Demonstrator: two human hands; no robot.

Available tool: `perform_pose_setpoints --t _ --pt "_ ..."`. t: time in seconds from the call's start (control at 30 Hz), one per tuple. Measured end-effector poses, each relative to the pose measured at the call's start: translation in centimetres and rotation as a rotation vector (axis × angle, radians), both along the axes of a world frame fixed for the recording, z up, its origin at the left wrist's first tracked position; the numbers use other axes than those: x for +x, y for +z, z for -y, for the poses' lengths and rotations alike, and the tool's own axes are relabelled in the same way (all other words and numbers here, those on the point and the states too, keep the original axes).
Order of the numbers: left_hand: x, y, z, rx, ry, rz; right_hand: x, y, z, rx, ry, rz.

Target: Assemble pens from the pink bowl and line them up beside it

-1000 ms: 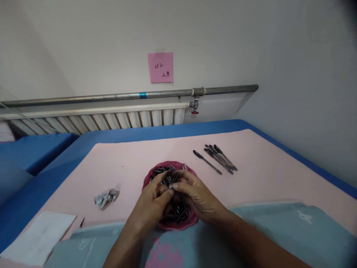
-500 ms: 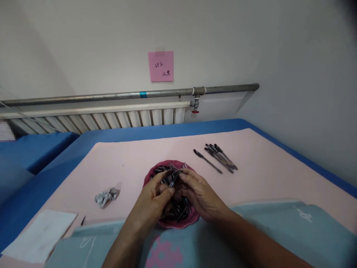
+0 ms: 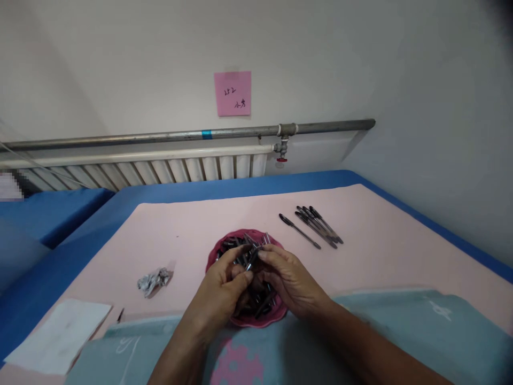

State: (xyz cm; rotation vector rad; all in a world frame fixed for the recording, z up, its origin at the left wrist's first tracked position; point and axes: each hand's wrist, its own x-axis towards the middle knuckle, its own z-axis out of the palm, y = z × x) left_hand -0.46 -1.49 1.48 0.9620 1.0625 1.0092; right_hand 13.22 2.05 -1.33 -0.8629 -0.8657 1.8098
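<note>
Above a pink scalloped basket (image 3: 276, 316) full of dark and clear pen parts (image 3: 262, 307), my two hands meet. Between the fingertips is a short dark pen part (image 3: 252, 259) with a shiny end. My left hand (image 3: 226, 280) pinches its lower end with thumb and fingers. From the other side, the thumb and fingertips of my right hand (image 3: 286, 274) close on its upper end. Fingers hide some of the part, so its full shape does not show.
Several capped black pens (image 3: 318, 224) lie on the pink sheet at the right, beyond the basket. Crumpled silvery paper (image 3: 154, 282) sits to the left. Nearer are a white paper (image 3: 58, 334), a small dark piece (image 3: 121, 315) and blue-green cloth (image 3: 401, 321).
The view has shifted slightly. Both hands stay over the basket with the same grip, and the pen part between them shows a little more clearly.
</note>
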Motion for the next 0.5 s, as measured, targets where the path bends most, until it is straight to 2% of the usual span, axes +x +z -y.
perform_pose_setpoints --t 0.3,0.4,0.5 --pt "-0.2 -0.2 0.0 0.021 -0.027 -0.046 0.5 0.4 -0.3 0.108 0.024 0.187" --pt "-0.4 0.1 0.0 -0.01 0.006 -0.06 1.9 1.0 -1.0 0.192 -0.073 0.274" --pt "-0.8 0.3 -0.2 -0.031 0.096 -0.105 3.5 1.8 -1.6 0.328 -0.175 0.416"
